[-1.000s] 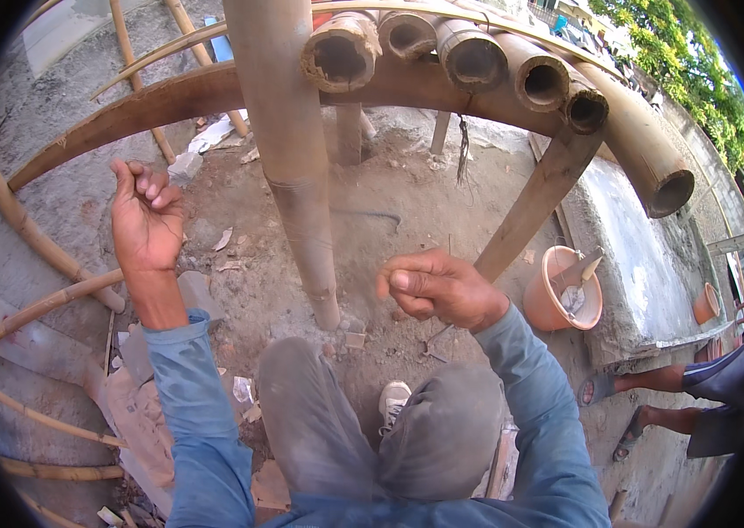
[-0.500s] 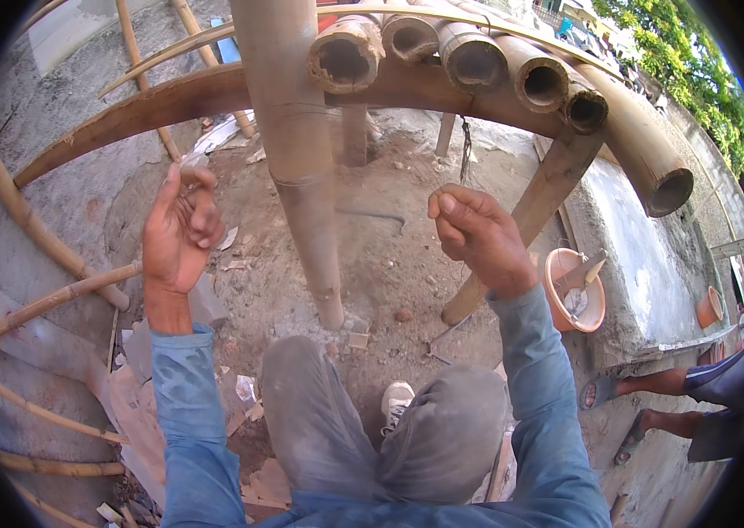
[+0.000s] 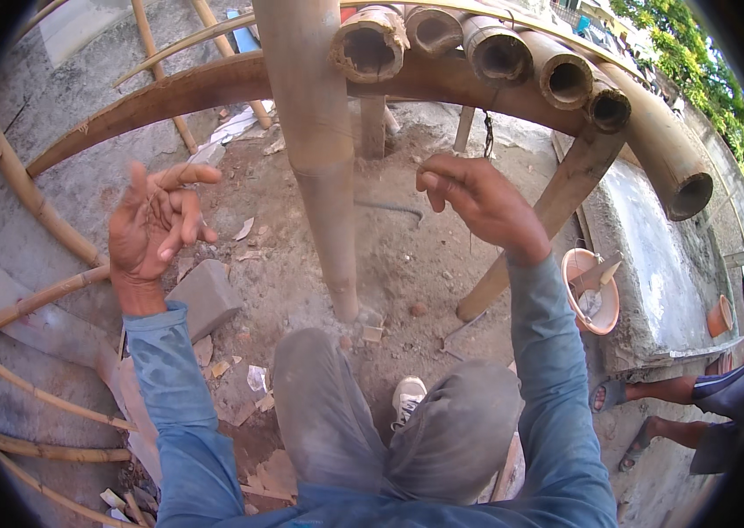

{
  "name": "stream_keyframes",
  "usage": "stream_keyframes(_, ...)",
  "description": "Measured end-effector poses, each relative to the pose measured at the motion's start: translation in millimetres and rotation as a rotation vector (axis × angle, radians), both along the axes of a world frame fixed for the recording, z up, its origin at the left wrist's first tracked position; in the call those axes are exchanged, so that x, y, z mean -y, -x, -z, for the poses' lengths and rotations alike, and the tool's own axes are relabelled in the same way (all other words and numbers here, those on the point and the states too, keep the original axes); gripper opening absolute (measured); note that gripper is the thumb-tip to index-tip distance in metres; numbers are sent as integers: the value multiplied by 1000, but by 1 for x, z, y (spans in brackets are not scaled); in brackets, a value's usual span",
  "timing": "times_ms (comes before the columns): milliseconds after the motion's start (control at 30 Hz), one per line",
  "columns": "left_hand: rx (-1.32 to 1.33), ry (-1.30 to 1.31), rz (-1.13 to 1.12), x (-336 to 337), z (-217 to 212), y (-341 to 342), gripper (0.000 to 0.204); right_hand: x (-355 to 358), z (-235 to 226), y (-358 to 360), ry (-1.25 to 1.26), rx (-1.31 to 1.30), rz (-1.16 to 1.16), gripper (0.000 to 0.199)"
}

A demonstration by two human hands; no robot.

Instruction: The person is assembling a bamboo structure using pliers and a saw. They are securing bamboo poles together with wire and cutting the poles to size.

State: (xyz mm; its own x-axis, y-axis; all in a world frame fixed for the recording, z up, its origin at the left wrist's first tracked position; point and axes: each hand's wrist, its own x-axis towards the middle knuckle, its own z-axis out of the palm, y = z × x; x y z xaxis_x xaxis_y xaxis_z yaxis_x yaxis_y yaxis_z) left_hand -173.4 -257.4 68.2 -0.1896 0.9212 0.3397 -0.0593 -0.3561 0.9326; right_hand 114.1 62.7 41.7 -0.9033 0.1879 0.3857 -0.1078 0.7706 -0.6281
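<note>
My left hand (image 3: 156, 224) is raised to the left of a thick upright bamboo post (image 3: 319, 158), palm toward me, fingers spread and holding nothing I can make out. My right hand (image 3: 477, 202) is up on the post's right side, thumb and fingers pinched together, just under a bundle of cut bamboo ends (image 3: 495, 53). A thin dark strand may hang from it, but it is too fine to tell. A curved bamboo beam (image 3: 187, 92) runs behind both hands. Below them are my grey-trousered knees and one shoe (image 3: 407, 396).
A slanted bamboo brace (image 3: 557, 211) leans at the right. An orange bowl (image 3: 592, 290) with a trowel sits beside a concrete slab (image 3: 653, 255). A grey stone block (image 3: 205, 295) lies on the dirt. Thin bamboo strips (image 3: 29, 304) curve at the left. Another person's feet (image 3: 645, 414) stand at the right.
Both hands have risen. The left hand went from a closed fist to spread fingers. The right hand moved up from near the post's base to beneath the bamboo ends.
</note>
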Motion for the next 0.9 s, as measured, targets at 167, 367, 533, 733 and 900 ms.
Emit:
stream_keyframes(167,219,-37,47,-22,16,-40,64,12,9,14,131,17,-33,35)
stream_keyframes(367,422,-316,169,-63,37,-69,60,71,41,51,732,88,-332,40)
stream_keyframes(533,250,-299,-388,-66,42,-79,68,78,40,38,1120,357,-486,53)
stream_keyframes(733,128,-332,-403,-70,54,-85,71,76,38,35,971,429,-458,45)
stream_keyframes(900,348,-346,-325,-61,68,-61,57,76,40,35,1064,536,-420,33)
